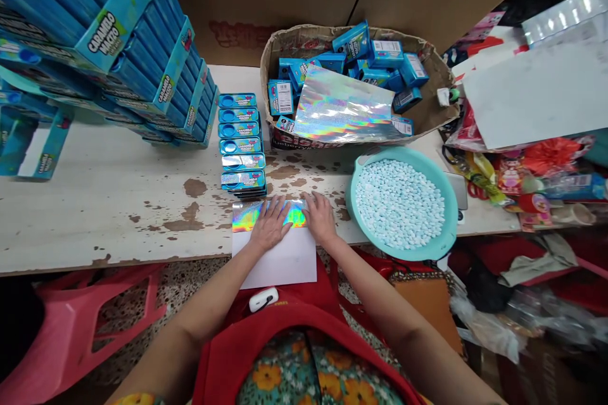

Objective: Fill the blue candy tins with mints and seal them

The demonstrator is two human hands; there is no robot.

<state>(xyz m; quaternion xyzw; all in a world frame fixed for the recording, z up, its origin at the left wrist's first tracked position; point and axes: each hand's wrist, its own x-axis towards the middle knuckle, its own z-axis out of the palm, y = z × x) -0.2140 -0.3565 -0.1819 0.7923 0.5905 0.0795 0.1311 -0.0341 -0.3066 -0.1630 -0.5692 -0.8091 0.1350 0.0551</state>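
A sheet (pixel 285 259), shiny holographic along its far band and white over the rest, lies at the table's front edge and hangs over it. On the holographic band, my left hand (pixel 270 224) rests flat with its fingers spread. At the sheet's right edge my right hand (pixel 319 216) lies with fingers stretched forward, partly on the table. Just beyond the sheet stands a row of several small blue candy boxes (pixel 241 147), some with shiny strips across the top. To the right of my hands sits a turquoise bowl (pixel 354 202) filled with small pale candies (pixel 401 202).
Stacked blue display trays (pixel 156 76) rise at the left. Behind the bowl, a cut cardboard box (pixel 441 120) holds blue boxes and another holographic sheet (pixel 342 107). White card (pixel 541 95) and colourful packets (pixel 546 171) crowd the right. A pink chair (pixel 71 335) stands lower left.
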